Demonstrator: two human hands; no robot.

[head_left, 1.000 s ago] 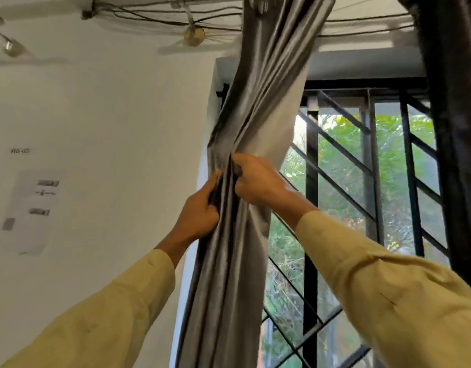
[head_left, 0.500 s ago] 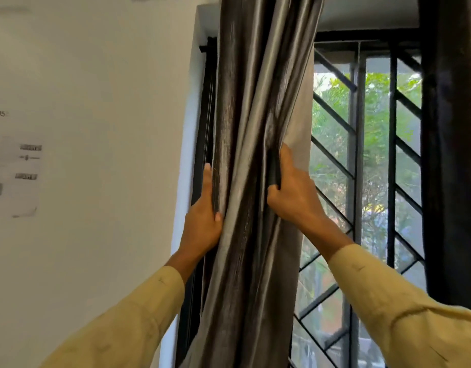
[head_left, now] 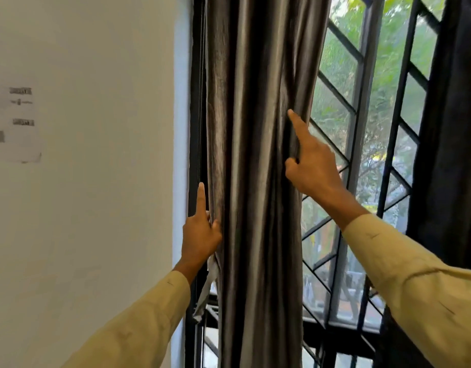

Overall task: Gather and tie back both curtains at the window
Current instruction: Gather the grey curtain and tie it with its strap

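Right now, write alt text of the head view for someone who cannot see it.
A person's left hand and right hand, in tan sleeves, grip both edges of a gathered grey curtain, the right higher. Behind is a barred window and green trees; a dark curtain hangs far right, a white wall left.

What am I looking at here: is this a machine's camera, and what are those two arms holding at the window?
No machine: a person works with bare hands, and the one picture comes from a camera worn on the head, looking forward. The left hand pinches the left edge of the grey curtain, index finger pointing up. The right hand grips folds at its right edge, higher up. The fabric hangs bunched between them, before the window grille. A second, dark curtain hangs untouched at far right. A paper sheet is stuck on the wall at left. No tie-back shows.
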